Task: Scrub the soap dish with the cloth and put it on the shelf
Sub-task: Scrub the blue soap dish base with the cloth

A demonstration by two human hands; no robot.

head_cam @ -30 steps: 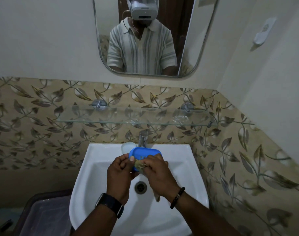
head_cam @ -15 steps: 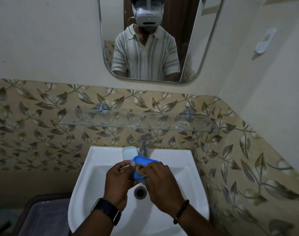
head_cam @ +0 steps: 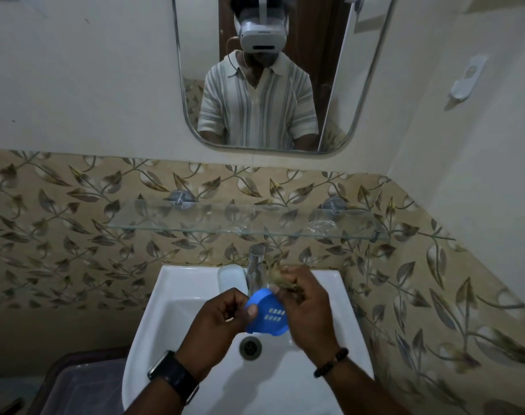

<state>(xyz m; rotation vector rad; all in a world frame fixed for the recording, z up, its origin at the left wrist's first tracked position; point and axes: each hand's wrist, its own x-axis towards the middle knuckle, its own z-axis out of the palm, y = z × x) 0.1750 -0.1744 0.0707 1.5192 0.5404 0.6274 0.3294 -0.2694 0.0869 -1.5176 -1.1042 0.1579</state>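
Observation:
Over the white sink (head_cam: 165, 310) I hold a blue soap dish (head_cam: 265, 314) tipped on edge, its slotted face turned toward me. My left hand (head_cam: 218, 323) grips its left rim with the thumb on the face. My right hand (head_cam: 307, 310) is closed on a bunched brownish cloth (head_cam: 280, 278) that touches the dish's upper right edge. The glass shelf (head_cam: 213, 227) runs along the tiled wall above the tap, apart from both hands.
A chrome tap (head_cam: 256, 266) stands just behind the dish. A pale soap bar (head_cam: 231, 277) lies on the sink's back ledge. The drain (head_cam: 250, 347) is below the hands. A mirror (head_cam: 339, 85) hangs above. A lidded tub (head_cam: 81, 387) sits lower left. The right wall is close.
The dish has been turned so its slotted face shows. My right hand with the cloth has lifted from the dish's inside to its upper right edge. The view has tilted upward.

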